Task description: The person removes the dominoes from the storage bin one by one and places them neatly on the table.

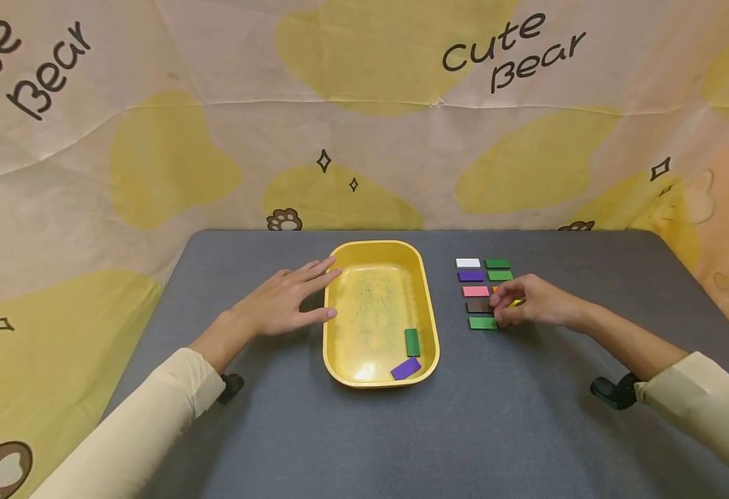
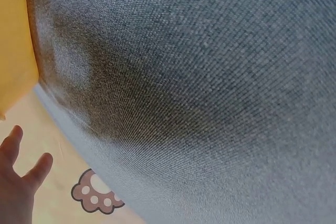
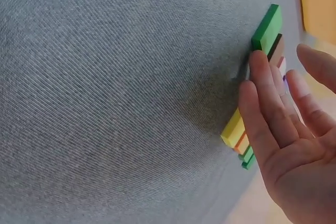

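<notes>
My left hand (image 1: 282,299) spreads its fingers at the left rim of a yellow tray (image 1: 432,305), fingertips overlapping the rim. Inside the tray's near right corner lie a dark green block (image 1: 411,342) and a purple block (image 1: 406,369). To the right, my right hand (image 1: 538,302) reaches over two columns of flat coloured blocks. In the right wrist view its fingers are extended beside the light green block (image 3: 268,29) and the brown block (image 3: 276,47), holding nothing. A yellow block (image 3: 233,128) shows below the fingers, with an orange block (image 3: 241,142) behind it.
Beyond the right hand lie white (image 1: 468,263), purple (image 1: 471,276) and pink (image 1: 475,292) blocks, plus two green ones. Everything stands on a grey cloth-covered table (image 1: 364,443). A patterned curtain (image 1: 364,138) hangs along its far edge. Dark straps circle both wrists.
</notes>
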Motion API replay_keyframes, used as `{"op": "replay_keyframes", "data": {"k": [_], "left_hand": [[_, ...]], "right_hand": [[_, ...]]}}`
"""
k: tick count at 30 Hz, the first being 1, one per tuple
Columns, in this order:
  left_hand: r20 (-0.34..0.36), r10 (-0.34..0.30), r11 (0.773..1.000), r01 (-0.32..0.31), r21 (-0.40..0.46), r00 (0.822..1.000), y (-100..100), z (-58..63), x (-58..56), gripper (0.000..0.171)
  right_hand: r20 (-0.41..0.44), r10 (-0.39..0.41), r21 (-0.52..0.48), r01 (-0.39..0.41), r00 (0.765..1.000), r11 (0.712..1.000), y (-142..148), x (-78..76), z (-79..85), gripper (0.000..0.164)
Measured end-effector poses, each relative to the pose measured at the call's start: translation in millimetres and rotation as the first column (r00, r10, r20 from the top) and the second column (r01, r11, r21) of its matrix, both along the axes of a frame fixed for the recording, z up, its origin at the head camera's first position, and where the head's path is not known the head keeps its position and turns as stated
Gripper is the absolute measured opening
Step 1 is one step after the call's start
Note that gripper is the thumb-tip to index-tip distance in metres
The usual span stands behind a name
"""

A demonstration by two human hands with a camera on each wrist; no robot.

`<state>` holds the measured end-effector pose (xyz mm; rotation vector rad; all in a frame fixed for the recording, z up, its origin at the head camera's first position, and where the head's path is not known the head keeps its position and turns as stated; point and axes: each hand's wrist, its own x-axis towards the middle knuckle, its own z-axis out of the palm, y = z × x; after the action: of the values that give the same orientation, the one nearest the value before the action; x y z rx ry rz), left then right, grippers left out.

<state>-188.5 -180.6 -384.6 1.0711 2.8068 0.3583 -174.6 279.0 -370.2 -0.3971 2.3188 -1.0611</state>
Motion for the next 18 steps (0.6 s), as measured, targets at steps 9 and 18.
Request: {"op": "replay_keyframes", "data": {"k": [9, 18], "left_hand": [[-0.005, -0.003, 1.000, 0.003, -0.003, 1.000, -0.9, 0.2, 0.1, 0.078], [-0.007, -0.005, 1.000, 0.005, 0.002, 1.000, -1.3, -0.3, -0.2, 0.079]], "right_hand": [[-0.052, 0.008, 0.032, -0.006, 0.999, 0.999, -11.0, -11.6, 22.2, 0.030], [0.012, 0.146, 0.026, -0.147, 0.989, 0.989, -52.3, -28.5, 60.0, 0.037]]}}
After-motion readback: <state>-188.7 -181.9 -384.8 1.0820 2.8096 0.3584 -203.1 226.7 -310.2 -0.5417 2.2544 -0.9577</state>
